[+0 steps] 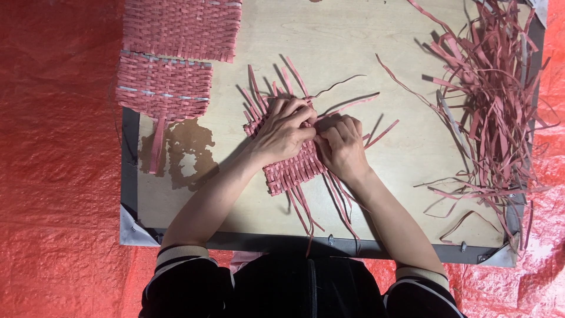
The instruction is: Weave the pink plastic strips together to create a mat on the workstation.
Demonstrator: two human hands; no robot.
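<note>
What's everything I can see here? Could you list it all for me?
Half-woven mat: one, pinkish red, middle of the board, under both hands, loose strip ends sticking out at its edges.
Finished woven mats: two, pinkish red, top left of the board, one above the other.
Pile of loose strips: one tangled heap, pinkish red, right side of the board.
Wooden board: one, pale wood with a dark frame, holding everything.
Dark stain: one, brownish, on the board below the finished mats.
Red sheet: one, bright red, spread under the board.
Left hand: one, pressing on the half-woven mat, fingers pinching at a strip.
Right hand: one, beside the left, fingertips meeting it on the mat.
</note>
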